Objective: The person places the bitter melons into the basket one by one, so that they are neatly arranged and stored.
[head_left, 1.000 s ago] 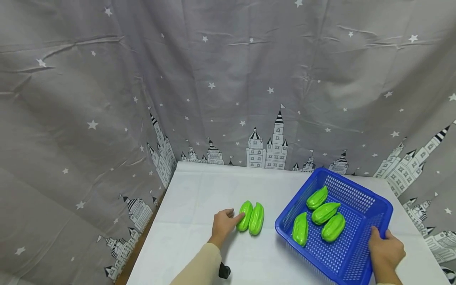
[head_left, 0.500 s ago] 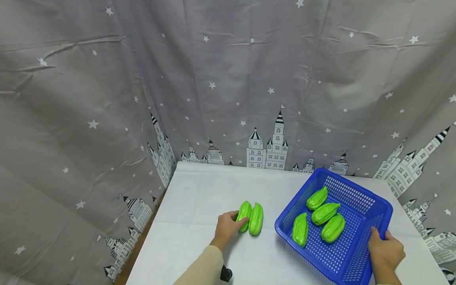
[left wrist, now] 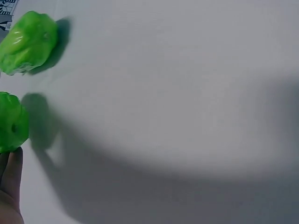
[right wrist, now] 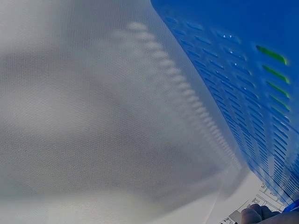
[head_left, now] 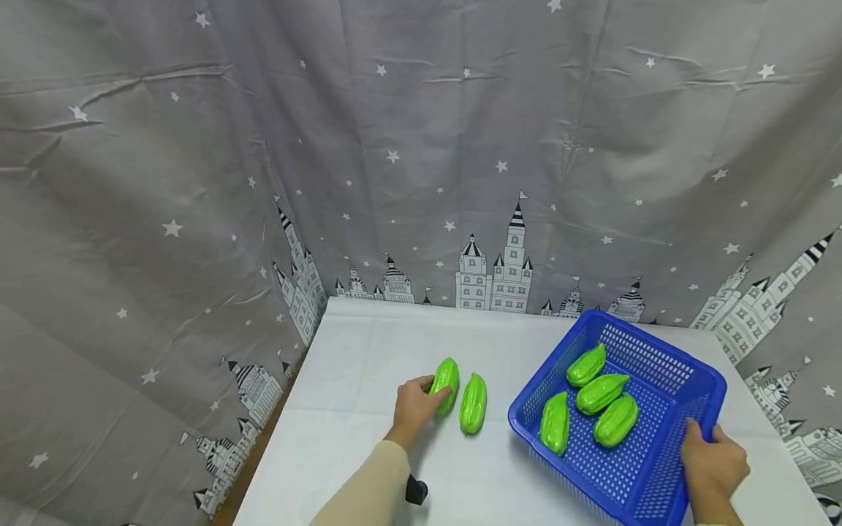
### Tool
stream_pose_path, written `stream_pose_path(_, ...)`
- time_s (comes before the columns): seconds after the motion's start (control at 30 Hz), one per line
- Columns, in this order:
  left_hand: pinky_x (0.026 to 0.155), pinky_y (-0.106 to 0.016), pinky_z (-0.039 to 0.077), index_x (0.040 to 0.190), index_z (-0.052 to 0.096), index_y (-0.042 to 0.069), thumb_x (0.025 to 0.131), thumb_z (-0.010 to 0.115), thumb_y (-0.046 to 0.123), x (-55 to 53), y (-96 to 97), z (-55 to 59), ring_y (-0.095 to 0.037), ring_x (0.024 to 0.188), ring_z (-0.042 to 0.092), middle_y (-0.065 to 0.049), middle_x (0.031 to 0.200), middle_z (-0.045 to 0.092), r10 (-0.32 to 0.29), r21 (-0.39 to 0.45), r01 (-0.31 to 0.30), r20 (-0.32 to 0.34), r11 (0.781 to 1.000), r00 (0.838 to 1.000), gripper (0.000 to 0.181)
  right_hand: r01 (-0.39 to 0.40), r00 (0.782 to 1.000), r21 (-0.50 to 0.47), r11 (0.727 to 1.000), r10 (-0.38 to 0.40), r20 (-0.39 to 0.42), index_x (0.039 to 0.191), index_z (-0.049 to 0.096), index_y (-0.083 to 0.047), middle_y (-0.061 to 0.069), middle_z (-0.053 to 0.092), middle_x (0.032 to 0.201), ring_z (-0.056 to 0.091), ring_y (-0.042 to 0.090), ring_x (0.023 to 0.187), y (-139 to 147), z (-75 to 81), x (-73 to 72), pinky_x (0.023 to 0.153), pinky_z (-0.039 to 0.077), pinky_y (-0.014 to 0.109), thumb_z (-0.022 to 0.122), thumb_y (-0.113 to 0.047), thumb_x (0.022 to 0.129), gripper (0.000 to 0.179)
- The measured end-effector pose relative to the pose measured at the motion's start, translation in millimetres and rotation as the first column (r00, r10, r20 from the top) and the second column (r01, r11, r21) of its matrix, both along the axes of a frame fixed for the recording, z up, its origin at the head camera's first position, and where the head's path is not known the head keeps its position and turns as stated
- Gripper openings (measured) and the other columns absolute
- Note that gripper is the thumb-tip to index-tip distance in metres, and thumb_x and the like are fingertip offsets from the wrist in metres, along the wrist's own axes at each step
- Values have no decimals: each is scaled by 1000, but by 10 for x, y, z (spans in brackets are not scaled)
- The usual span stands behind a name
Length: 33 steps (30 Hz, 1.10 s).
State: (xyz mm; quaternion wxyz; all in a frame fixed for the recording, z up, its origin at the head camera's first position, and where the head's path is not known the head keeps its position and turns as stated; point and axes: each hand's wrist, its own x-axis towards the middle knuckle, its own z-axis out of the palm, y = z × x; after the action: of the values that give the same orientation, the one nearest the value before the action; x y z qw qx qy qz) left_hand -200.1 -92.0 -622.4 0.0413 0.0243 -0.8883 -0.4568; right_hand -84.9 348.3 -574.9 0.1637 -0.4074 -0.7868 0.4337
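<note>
My left hand (head_left: pixel 416 410) pinches a shiny, bright green ridged vegetable (head_left: pixel 445 380) between thumb and fingers. In the left wrist view this vegetable (left wrist: pixel 11 122) shows its blunt end above the fingertips (left wrist: pixel 16 163), with its shadow on the cloth beside it. A second, similar vegetable (head_left: pixel 473 404) lies on the white table just right of it. On the right, my right hand (head_left: pixel 713 460) grips the rim of a blue plastic basket (head_left: pixel 707 380), tilted towards me. Inside the basket lie several more green vegetables (head_left: pixel 601 393). The right wrist view shows its slotted side wall (right wrist: pixel 233 74).
A white cloth covers the table (head_left: pixel 368 351). Behind and to the left hangs a grey curtain (head_left: pixel 408 183) printed with stars and castles. A small black object (head_left: pixel 416 490) shows beside my left sleeve.
My left hand has closed round the left green vegetable and moved it up and slightly left, away from its neighbour. The right hand and basket have stayed put.
</note>
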Motion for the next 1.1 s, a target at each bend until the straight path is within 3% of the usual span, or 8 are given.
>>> stream_pose_path(0.2, 85, -40, 56, 118, 72, -4, 84, 83, 33, -74, -1, 146, -25, 101, 69, -13, 108, 74, 9, -3, -9, -6, 1000, 1000, 51, -7, 1000, 3, 1000, 7, -2, 142, 38, 11, 37, 38, 139, 36, 58, 131, -8, 21, -2, 115, 24, 56, 52, -31, 101, 61)
stream_pose_path(0.57, 85, -38, 57, 120, 71, -3, 85, 83, 32, -134, 30, 214, -22, 100, 69, -12, 109, 74, 23, 9, -23, 20, 1000, 1000, 52, 4, 1000, -30, 1000, -4, 3, 143, 35, 13, 37, 36, 140, 35, 57, 133, -22, 51, 3, 117, 21, 52, 52, -30, 101, 62)
stream_pose_path(0.8, 80, -35, 58, 121, 71, -2, 85, 82, 34, -178, 77, 301, -17, 93, 67, -10, 107, 74, 2, 10, -2, 39, 1000, 999, 52, 0, 1000, -31, 1000, 0, -1, 144, 36, 11, 36, 36, 140, 35, 57, 133, -7, 39, 5, 117, 22, 52, 52, -31, 101, 62)
stream_pose_path(1.1, 84, -36, 57, 122, 70, -2, 86, 81, 37, -230, 185, 436, -20, 98, 67, -11, 110, 73, -36, 8, 35, 57, 999, 998, 54, 5, 1000, -57, 998, -5, 2, 144, 34, 11, 36, 36, 141, 35, 56, 134, -9, 49, 1, 116, 22, 52, 52, -32, 101, 64)
